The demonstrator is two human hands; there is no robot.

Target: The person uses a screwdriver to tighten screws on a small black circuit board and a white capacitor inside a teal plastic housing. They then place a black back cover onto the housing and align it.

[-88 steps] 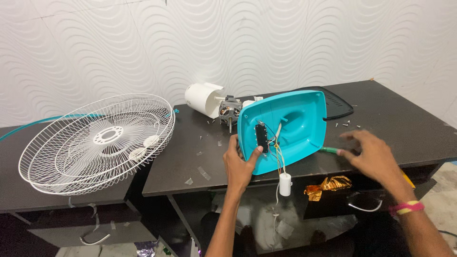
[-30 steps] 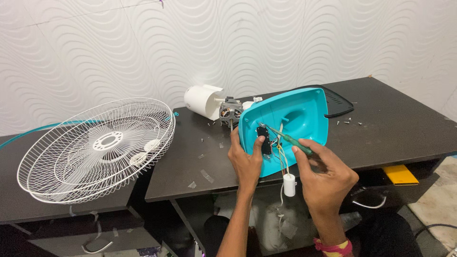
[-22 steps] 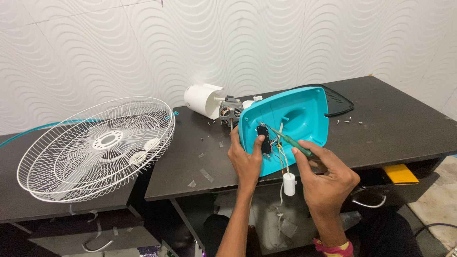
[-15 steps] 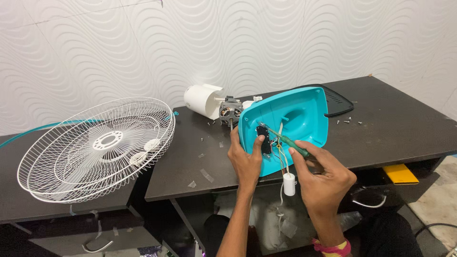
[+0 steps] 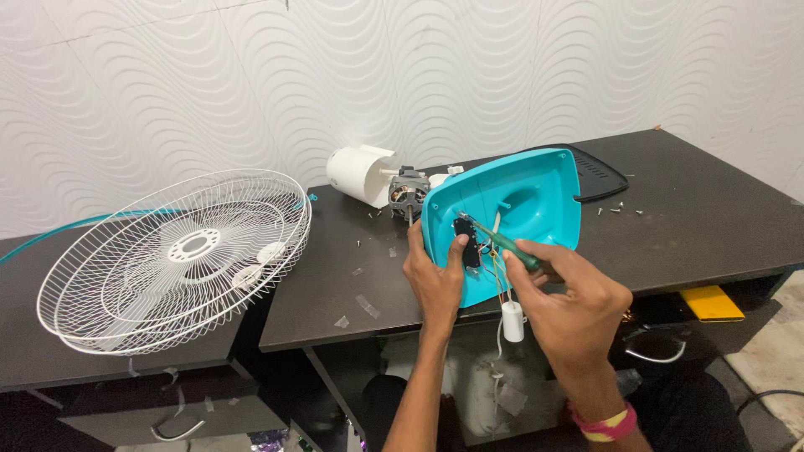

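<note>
Nearest me, my right hand [image 5: 569, 305] is closed around a green screwdriver [image 5: 502, 243], its tip at the black switch block [image 5: 466, 243] inside the teal fan housing [image 5: 511, 213]. My left hand [image 5: 435, 280] grips the housing's lower edge, thumb against the block, holding it tilted up at the front of the dark table [image 5: 712, 218]. I judge the shell light, stiff plastic and a bit slick, so the rim is the best hold; the thin wires and hanging white capacitor [image 5: 512, 322] look fragile. Behind sit the motor [image 5: 408, 194], loose screws, and a white wire fan guard [image 5: 172, 259] to the left. A wavy white wall [image 5: 251, 75] backs everything.
</note>
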